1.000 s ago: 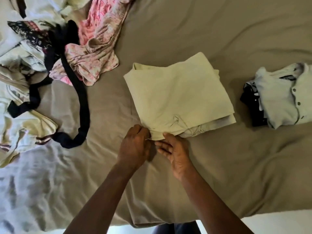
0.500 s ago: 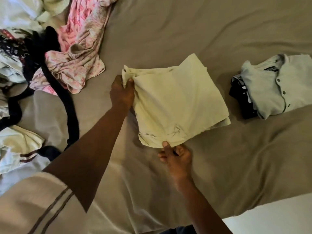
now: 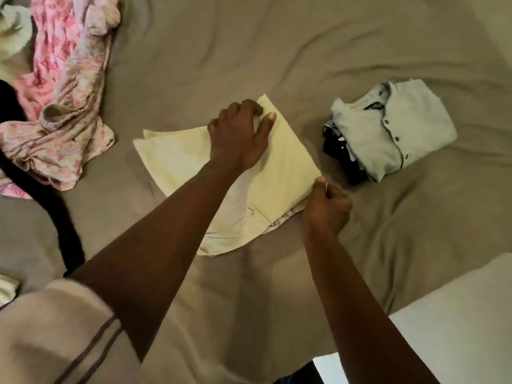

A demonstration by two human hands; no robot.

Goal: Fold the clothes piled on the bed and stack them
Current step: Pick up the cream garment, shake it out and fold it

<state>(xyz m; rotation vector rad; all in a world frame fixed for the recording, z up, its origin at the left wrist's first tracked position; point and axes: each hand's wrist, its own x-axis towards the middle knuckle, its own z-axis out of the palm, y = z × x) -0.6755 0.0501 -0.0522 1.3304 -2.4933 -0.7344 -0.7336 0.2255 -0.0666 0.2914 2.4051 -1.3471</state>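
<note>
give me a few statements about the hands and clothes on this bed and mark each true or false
1. The right hand pinches a corner of the pale yellow garment. True.
2. The pale yellow garment lies on top of the folded stack. False: it lies on the bed sheet, apart from the stack to its right.
3. The pink patterned garment is neatly folded. False: it lies crumpled at the upper left.
4. A pale buttoned shirt tops the folded stack. True.
5. The left hand is on the pale yellow garment's far corner. True.
</note>
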